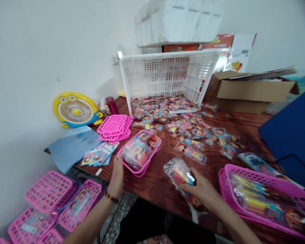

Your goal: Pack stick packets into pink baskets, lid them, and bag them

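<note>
My left hand (117, 174) is against the near left side of a pink basket (139, 172), its fingers stretched out along the rim. That basket is filled with clear plastic packets (138, 149) showing a red-haired cartoon girl, and seems to sit in a second pink basket. Over the front of the table, my right hand (199, 184) is closed around a bundle of similar clear-wrapped packets (178, 171), tilted, one end showing barcodes. Right of that hand stands a long pink basket (225, 179) with larger packets of yellow and blue pieces inside.
A white crate (124, 81) lies on its side, packets (190, 125) spilling from it. Left are stacked pink lids (113, 123), printed cards (99, 154) and a yellow fan (76, 110). Pink boxes (51, 189) stand lower left; a cardboard box (251, 91) is back right.
</note>
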Demonstrator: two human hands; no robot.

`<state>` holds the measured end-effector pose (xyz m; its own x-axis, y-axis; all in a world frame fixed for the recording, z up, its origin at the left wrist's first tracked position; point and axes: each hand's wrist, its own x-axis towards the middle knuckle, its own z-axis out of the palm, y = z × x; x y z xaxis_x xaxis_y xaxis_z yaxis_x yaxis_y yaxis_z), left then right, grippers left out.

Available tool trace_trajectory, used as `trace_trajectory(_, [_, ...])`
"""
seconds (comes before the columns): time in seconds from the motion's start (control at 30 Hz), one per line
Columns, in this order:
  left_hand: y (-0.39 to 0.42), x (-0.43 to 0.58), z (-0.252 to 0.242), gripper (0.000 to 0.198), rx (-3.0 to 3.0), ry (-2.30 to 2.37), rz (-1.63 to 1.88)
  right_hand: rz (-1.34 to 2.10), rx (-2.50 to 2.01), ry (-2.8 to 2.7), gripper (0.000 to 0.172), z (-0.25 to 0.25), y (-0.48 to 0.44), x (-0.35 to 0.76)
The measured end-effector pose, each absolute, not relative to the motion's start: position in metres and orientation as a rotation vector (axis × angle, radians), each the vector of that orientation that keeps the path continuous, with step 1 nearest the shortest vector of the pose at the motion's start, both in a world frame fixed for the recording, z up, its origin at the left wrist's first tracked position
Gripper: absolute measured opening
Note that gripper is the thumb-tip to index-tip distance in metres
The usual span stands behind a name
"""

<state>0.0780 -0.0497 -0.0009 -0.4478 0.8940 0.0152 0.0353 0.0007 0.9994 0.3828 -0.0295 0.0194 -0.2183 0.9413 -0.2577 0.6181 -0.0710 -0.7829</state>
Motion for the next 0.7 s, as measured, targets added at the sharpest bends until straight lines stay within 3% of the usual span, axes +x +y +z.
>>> trace_trajectory(0.2, [-0.141, 0.153, -0.015, 0.049, 1.247, 1.593, 1.144, 1.021, -1.778, -1.751, 0.057, 0.07, -0.018, 0.414])
trace_trajectory(0.47, [-0.084, 0.165, -0.029, 0.061, 1.285, 1.584, 1.309, 0.862, -1.708, -2.014, 0.062, 0.106, -0.014, 0.376])
trace_trajectory(0.7, [-0.104, 0.203, -0.038, 0.061, 1.39, 1.598, 1.28, 0.632, -1.852, -2.185, 0.058, 0.111, -0.02, 0.338])
